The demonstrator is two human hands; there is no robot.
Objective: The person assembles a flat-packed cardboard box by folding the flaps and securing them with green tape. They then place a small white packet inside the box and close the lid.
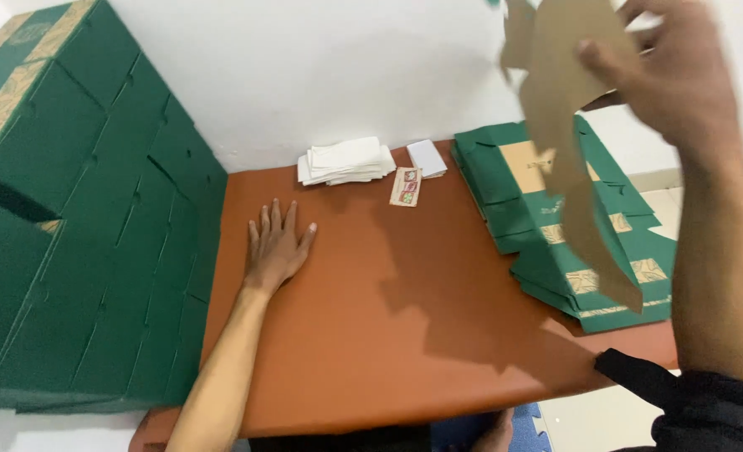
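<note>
Flat brown cardboard box blank (568,125) — unfolded, hanging tilted, raised above green stack at table's right.

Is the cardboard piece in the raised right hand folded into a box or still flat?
Flat, unassembled: the cardboard piece hangs as one thin sheet, its flaps spread, from the right hand.

Hands — two: left hand (276,247) flat on the table, right hand (668,71) raised, holding one cardboard blank.
Flat cardboard blank (568,142), brown side showing — one.
Table (405,335), orange-brown top — one.
Flat green box blanks (572,251), far right — one fanned stack; sheets too overlapped to count.
Assembled green boxes (79,234), left — one wall-high stack; exact number cannot be told.
White folded papers (346,159), far edge — one small pile.
Small white card (427,156) — one.
Small printed packet (406,186) — one.
</note>
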